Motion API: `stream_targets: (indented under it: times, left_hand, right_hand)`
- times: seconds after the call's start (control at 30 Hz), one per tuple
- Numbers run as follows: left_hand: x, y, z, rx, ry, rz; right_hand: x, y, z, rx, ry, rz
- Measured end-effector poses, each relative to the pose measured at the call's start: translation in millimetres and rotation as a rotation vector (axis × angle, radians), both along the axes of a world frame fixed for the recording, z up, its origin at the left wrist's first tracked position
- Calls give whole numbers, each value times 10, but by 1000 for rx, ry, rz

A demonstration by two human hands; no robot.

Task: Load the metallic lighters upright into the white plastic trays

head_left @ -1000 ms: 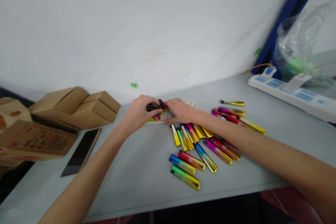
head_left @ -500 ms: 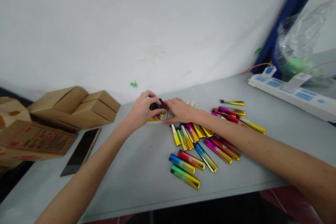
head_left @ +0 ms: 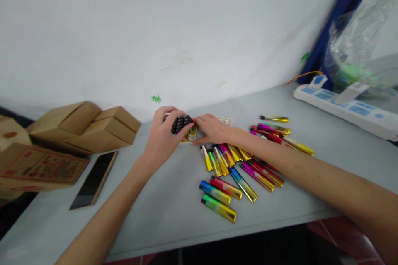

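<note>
Black-topped lighters (head_left: pixel 181 124) stand roughly upright in the white tray (head_left: pixel 225 121) on the worktop (head_left: pixel 161 215). The left hand (head_left: pixel 163 134) curls its grip around them, whether clamped cannot be told; the right hand (head_left: pixel 213 128), thumb and fingers apart, lies just right.

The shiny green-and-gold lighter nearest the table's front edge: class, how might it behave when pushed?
The shiny green-and-gold lighter is probably stiff, as its slim body looks straight. Its glossy surface may be slippery. Lying on a flat-looking side on the grey table, it would likely slide rather than roll.
</note>
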State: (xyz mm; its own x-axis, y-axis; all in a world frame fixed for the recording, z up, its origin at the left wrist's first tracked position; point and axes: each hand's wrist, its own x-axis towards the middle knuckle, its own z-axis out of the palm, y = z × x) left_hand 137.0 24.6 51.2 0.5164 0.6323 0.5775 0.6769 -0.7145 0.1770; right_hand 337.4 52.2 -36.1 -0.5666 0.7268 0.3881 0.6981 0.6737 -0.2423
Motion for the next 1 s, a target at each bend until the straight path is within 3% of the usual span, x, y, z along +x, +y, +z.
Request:
stream_targets:
  times: [0.07,0.17,0.23,0.33,0.47,0.67,0.73,0.83,1.0]
  left_hand:
    - [-6,-194,-59,-3,-48,79]
    - [11,-423,-254,-218,29,85]
    - [55,-509,-407,-350,55,86]
    - [140,-562,-566,-424,83,113]
    - [139,-546,-604,-437,195,146]
    - [-27,-401,-514,-508,277,141]
    - [-52,-358,-448,-533,206,68]
    - [-68,-348,-369,-691,-79,-82]
    - [-53,-440,-432,-1004,-551,-266]
  right_hand:
    - [4,8,-8,-1,-11,4]
    - [12,21,-24,5,-15,8]
    - [17,27,-34,6,-8,4]
    - [21,33,-44,11,-9,3]
    - [22,32,-52,21,-28,2]
    - [24,16,-39,20,20,22]
    - [28,11,-28,5,10,19]
    - [36,4,-16,-12,6,20]
    - [49,-21,0,-14,14,12]
